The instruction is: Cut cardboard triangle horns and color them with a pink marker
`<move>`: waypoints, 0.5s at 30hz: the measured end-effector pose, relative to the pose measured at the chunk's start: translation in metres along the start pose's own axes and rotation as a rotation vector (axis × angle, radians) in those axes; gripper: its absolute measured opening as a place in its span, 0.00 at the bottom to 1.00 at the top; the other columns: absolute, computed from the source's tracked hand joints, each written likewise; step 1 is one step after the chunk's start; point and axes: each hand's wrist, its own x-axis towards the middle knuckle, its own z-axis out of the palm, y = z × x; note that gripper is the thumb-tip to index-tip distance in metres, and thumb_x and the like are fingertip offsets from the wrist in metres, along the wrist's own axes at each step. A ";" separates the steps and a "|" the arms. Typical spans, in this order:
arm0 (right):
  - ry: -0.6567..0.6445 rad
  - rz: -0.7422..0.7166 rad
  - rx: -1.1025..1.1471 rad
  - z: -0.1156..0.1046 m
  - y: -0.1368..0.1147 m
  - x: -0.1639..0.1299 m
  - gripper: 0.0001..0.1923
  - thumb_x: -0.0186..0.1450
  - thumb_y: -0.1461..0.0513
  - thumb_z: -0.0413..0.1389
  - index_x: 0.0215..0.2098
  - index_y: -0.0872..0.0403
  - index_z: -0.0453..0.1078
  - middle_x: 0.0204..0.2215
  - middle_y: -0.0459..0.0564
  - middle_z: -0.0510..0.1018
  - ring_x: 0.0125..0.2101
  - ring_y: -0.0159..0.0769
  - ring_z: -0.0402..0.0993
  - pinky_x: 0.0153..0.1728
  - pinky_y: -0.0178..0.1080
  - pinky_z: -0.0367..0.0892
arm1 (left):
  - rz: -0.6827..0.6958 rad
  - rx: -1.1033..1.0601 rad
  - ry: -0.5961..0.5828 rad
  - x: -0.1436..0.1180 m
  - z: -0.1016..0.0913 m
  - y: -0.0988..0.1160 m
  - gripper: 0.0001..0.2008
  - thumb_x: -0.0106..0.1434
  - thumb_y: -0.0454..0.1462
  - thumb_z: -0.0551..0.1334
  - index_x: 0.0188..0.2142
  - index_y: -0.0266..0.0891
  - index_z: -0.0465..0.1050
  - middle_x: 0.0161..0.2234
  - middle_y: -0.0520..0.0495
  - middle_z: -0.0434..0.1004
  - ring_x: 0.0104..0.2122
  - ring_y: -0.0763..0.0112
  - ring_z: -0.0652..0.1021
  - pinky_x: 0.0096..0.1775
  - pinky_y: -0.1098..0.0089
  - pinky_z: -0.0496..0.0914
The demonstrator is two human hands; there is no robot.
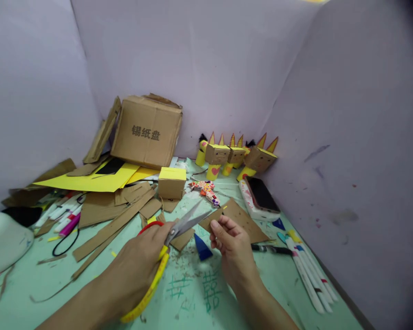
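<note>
My left hand (139,256) is closed around the handles of a pair of scissors (186,224) with yellow and red grips. The blades are parted and point up and right. Between the thumb and fingers of my right hand (234,247) is a small brown cardboard piece (207,222), its edge close to the blade tips; I cannot tell whether they touch. Behind that hand a larger cardboard sheet (246,220) lies on the table. A dark blue triangular piece (203,247) lies between my hands. Farther back stands a small cardboard box (172,183) with a yellow top.
Cardboard scraps (106,208) and yellow sheets (96,178) spread over the left side. A big cardboard box (146,133) leans at the back. Several cardboard-headed figures (217,155) stand by the wall. On the right lie a phone (262,194) and white markers (308,270). A patterned glue gun (206,189) lies centrally.
</note>
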 end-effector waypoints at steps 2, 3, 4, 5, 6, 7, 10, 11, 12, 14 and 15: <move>0.012 0.001 0.007 0.000 0.000 0.000 0.15 0.42 0.59 0.67 0.24 0.56 0.69 0.17 0.39 0.68 0.16 0.24 0.62 0.16 0.28 0.57 | 0.011 0.032 -0.061 -0.003 0.002 0.001 0.25 0.59 0.33 0.47 0.58 0.44 0.54 0.45 0.41 0.71 0.44 0.59 0.71 0.46 0.62 0.65; 0.011 -0.003 0.007 -0.001 0.001 0.000 0.15 0.42 0.59 0.67 0.24 0.56 0.69 0.16 0.39 0.69 0.16 0.24 0.62 0.16 0.28 0.57 | 0.010 0.043 -0.082 -0.004 0.003 0.001 0.26 0.59 0.33 0.47 0.58 0.44 0.53 0.45 0.41 0.71 0.44 0.58 0.71 0.45 0.62 0.65; 0.005 -0.010 0.003 -0.001 0.001 -0.001 0.14 0.43 0.59 0.67 0.24 0.56 0.70 0.16 0.40 0.69 0.16 0.24 0.62 0.16 0.28 0.57 | 0.007 0.054 -0.092 -0.005 0.005 0.001 0.26 0.59 0.33 0.48 0.58 0.44 0.53 0.46 0.41 0.70 0.44 0.58 0.71 0.46 0.61 0.65; -0.007 -0.019 -0.003 -0.002 0.002 -0.001 0.14 0.43 0.59 0.67 0.24 0.56 0.71 0.17 0.40 0.69 0.16 0.24 0.61 0.16 0.29 0.57 | 0.004 0.063 -0.096 -0.006 0.006 0.000 0.26 0.59 0.33 0.48 0.58 0.44 0.53 0.46 0.41 0.70 0.45 0.58 0.71 0.46 0.61 0.65; -0.024 -0.030 -0.010 -0.002 0.003 -0.002 0.13 0.44 0.59 0.67 0.24 0.56 0.71 0.17 0.41 0.70 0.16 0.24 0.61 0.16 0.29 0.57 | 0.004 0.070 -0.096 -0.006 0.008 -0.001 0.26 0.59 0.33 0.48 0.58 0.43 0.53 0.47 0.40 0.69 0.45 0.58 0.71 0.46 0.61 0.65; -0.044 -0.041 -0.019 -0.002 0.004 -0.002 0.12 0.45 0.60 0.66 0.25 0.57 0.72 0.17 0.41 0.70 0.16 0.24 0.61 0.16 0.29 0.57 | 0.008 0.076 -0.093 -0.007 0.009 -0.002 0.26 0.59 0.33 0.48 0.58 0.43 0.53 0.49 0.40 0.68 0.46 0.58 0.70 0.46 0.61 0.64; -0.113 -0.072 -0.064 -0.004 0.007 -0.004 0.10 0.48 0.60 0.64 0.26 0.57 0.74 0.18 0.43 0.71 0.16 0.24 0.60 0.17 0.29 0.57 | 0.022 0.087 -0.082 -0.007 0.013 -0.004 0.27 0.59 0.33 0.48 0.59 0.43 0.52 0.50 0.40 0.67 0.47 0.57 0.70 0.47 0.60 0.64; -0.127 -0.080 -0.079 -0.004 0.008 -0.004 0.09 0.49 0.60 0.64 0.27 0.57 0.74 0.18 0.43 0.71 0.17 0.24 0.60 0.17 0.29 0.57 | 0.025 0.089 -0.082 -0.007 0.014 -0.004 0.27 0.59 0.33 0.48 0.59 0.43 0.52 0.51 0.40 0.67 0.48 0.57 0.69 0.47 0.60 0.64; -0.135 -0.085 -0.089 -0.005 0.009 -0.004 0.09 0.50 0.60 0.64 0.27 0.57 0.74 0.18 0.43 0.71 0.17 0.25 0.61 0.17 0.28 0.58 | 0.026 0.091 -0.086 -0.007 0.014 -0.005 0.27 0.59 0.33 0.48 0.59 0.43 0.52 0.51 0.40 0.67 0.48 0.57 0.69 0.48 0.60 0.64; -0.143 -0.099 -0.091 -0.006 0.010 -0.004 0.09 0.50 0.60 0.63 0.27 0.57 0.74 0.18 0.43 0.71 0.17 0.24 0.61 0.17 0.28 0.58 | 0.031 0.089 -0.099 -0.007 0.013 -0.004 0.27 0.58 0.32 0.48 0.58 0.43 0.52 0.50 0.40 0.67 0.48 0.57 0.69 0.48 0.59 0.64; -0.145 -0.105 -0.084 -0.006 0.011 -0.003 0.09 0.50 0.60 0.63 0.27 0.56 0.74 0.18 0.42 0.71 0.17 0.24 0.61 0.17 0.28 0.58 | 0.035 0.087 -0.107 -0.007 0.013 -0.003 0.27 0.58 0.32 0.48 0.58 0.43 0.52 0.50 0.40 0.67 0.48 0.57 0.69 0.48 0.59 0.64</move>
